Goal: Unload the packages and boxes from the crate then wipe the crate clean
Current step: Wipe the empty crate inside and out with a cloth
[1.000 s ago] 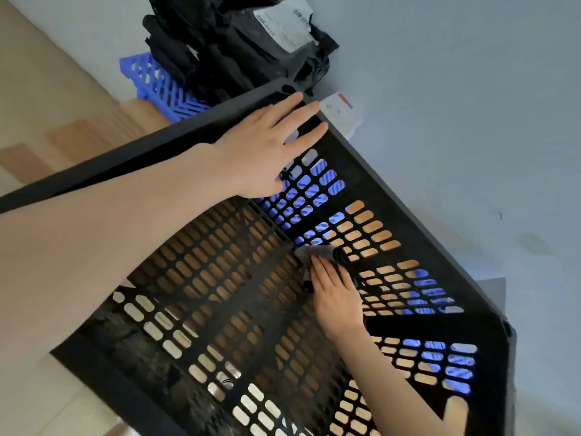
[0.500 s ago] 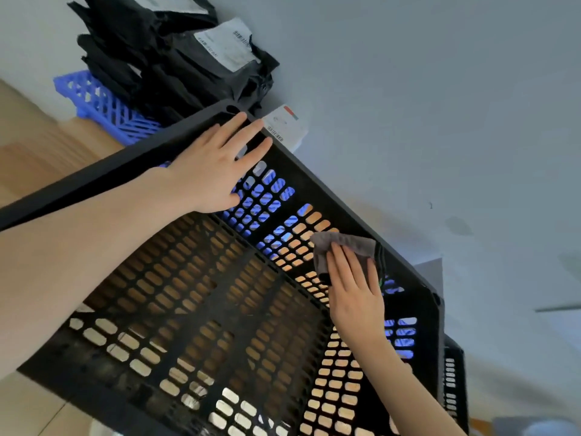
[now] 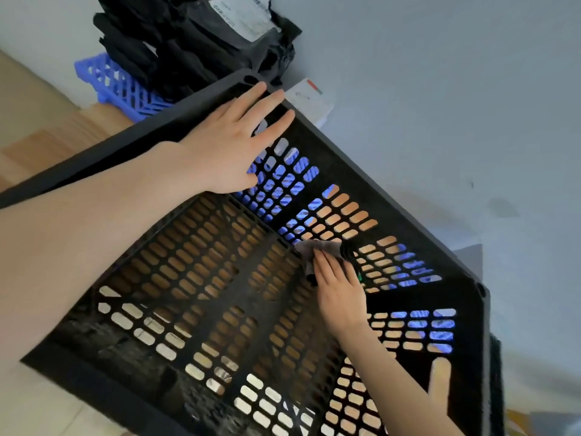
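Black crate (image 3: 103,158) before us, our left hand (image 3: 232,146) flat, fingers straight, on its far corner rim, our right hand (image 3: 339,291) pressing a grey cloth (image 3: 320,248) with straight fingers where floor meets far wall; packages (image 3: 201,36) piled far left on a blue crate (image 3: 116,86).

No legible txt: label (image 3: 245,20) on black pkgs (image 3: 188,51) & white box (image 3: 309,99) print too blurred.

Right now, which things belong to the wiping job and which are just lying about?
In the job: crate, cloth under the right hand, left hand flat on its wall, packages piled outside, white box.
Lying about: blue pallet under the packages.
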The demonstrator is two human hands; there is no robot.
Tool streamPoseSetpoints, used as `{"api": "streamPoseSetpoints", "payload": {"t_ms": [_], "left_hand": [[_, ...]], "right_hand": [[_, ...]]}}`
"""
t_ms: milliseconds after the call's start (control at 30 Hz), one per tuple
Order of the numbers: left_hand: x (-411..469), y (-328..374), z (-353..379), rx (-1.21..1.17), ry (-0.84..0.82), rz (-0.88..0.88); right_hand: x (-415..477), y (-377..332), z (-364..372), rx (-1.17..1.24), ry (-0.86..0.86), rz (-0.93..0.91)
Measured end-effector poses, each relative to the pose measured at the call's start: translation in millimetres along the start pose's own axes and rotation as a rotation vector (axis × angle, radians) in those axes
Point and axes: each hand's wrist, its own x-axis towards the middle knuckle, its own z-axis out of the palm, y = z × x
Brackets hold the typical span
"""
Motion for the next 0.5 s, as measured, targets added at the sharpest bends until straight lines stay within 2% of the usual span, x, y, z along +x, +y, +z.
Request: {"api": "streamPoseSetpoints", "payload": {"t_ms": [200,300,367,500], "left_hand": [[0,3,-2,0.003,-0.005,-0.02],[-1,4,-3,-0.001,0.002,-0.014],[0,3,-3,0.005,0.0,-0.011],[3,0,-1,0.012,0.003,0.006]], "right_hand": [[-39,54,-64,0.033,0.331,0.152],[-47,64,-73,0.004,0.388,0.178],[-45,59,-65,0.006,0.339,0.154],[-26,29,-25,-0.003,0.028,0.039]]}}
